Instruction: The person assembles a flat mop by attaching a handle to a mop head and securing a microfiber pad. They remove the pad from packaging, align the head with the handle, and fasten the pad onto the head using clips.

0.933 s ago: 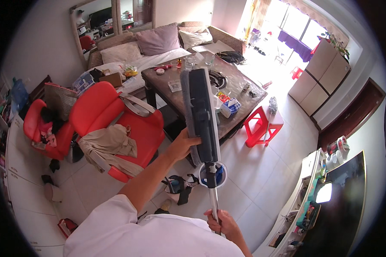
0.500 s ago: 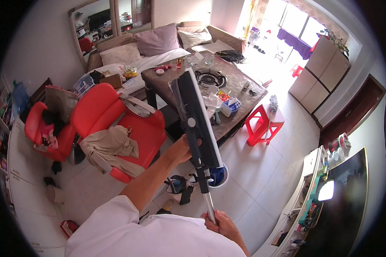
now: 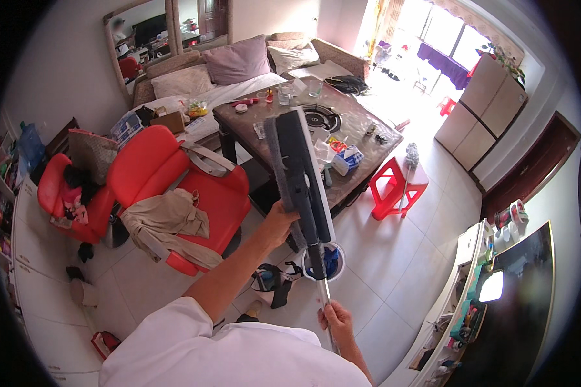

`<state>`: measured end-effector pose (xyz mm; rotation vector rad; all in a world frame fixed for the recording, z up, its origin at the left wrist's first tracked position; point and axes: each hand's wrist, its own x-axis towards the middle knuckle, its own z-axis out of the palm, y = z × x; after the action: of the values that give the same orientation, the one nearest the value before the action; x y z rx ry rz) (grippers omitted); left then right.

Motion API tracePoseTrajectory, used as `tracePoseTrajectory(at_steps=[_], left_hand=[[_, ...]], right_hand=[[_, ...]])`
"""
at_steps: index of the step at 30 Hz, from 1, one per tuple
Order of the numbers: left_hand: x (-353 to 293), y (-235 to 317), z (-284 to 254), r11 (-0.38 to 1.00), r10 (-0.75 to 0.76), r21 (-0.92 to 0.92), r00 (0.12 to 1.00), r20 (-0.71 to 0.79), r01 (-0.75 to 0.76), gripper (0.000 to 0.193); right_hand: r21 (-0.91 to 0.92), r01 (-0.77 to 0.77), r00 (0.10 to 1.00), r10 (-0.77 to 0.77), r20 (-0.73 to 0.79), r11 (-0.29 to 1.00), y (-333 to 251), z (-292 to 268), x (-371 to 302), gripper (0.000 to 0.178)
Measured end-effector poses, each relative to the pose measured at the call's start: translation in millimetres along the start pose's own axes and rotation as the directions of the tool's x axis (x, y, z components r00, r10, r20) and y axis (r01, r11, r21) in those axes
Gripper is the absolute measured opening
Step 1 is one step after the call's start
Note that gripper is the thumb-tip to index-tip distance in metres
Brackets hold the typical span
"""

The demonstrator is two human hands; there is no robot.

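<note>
I hold a window squeegee [image 3: 298, 158] up in front of me, with a dark body, a fuzzy grey pad along its left edge and a pale blade along its right. My left hand [image 3: 281, 222] is closed on the lower left side of its head, the fingers partly hidden behind it. Lower down, my right hand [image 3: 339, 322] grips the silver pole [image 3: 324, 293]. Beneath the squeegee's neck stands a white bucket [image 3: 341, 269] on the floor, with something blue [image 3: 331, 261] inside.
Ahead is a brown table [image 3: 242, 122] with a gas burner [image 3: 321, 118], glasses and packets. A red armchair [image 3: 219, 216] with beige clothing stands left, a red stool [image 3: 384, 193] right. Dark footwear [image 3: 274, 284] lies by the bucket. A television [image 3: 519, 297] is at the right.
The squeegee head has shifted right and turned, showing more of its grey pad and face. My right hand has moved up and slightly right with the pole. More of the bucket shows.
</note>
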<state>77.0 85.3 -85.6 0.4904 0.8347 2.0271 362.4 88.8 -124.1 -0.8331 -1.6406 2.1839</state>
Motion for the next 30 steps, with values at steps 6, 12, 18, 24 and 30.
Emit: tracePoseTrajectory(at_steps=[6, 12, 18, 24, 30], left_hand=[[-2, 5, 13, 0.980, -0.043, 0.191, 0.997, -0.068, 0.055, 0.025], [-5, -4, 13, 0.653, 0.266, 0.757, 0.946, -0.187, -0.033, 0.037], [1, 9, 16, 0.602, 0.272, 0.797, 0.950, -0.155, -0.043, 0.051], [-6, 16, 28, 0.594, 0.184, 0.804, 0.974, -0.133, -0.003, 0.046], [-4, 22, 34, 0.623, 0.210, 0.779, 0.974, -0.079, -0.071, 0.052]], right_hand=[[0.527, -0.333, 0.894, 0.085, 0.439, 0.782, 1, -7, 2, 0.042], [-0.280, 0.109, 0.979, -0.152, -0.137, 0.954, 24, 11, 14, 0.025], [-0.028, 0.075, 0.993, -0.078, -0.089, 0.997, 10, 5, 19, 0.020], [-0.199, 0.147, 0.984, -0.164, -0.070, 0.969, 18, -29, 30, 0.022], [-0.269, 0.193, 0.976, -0.212, -0.042, 0.944, 19, -45, 44, 0.018]])
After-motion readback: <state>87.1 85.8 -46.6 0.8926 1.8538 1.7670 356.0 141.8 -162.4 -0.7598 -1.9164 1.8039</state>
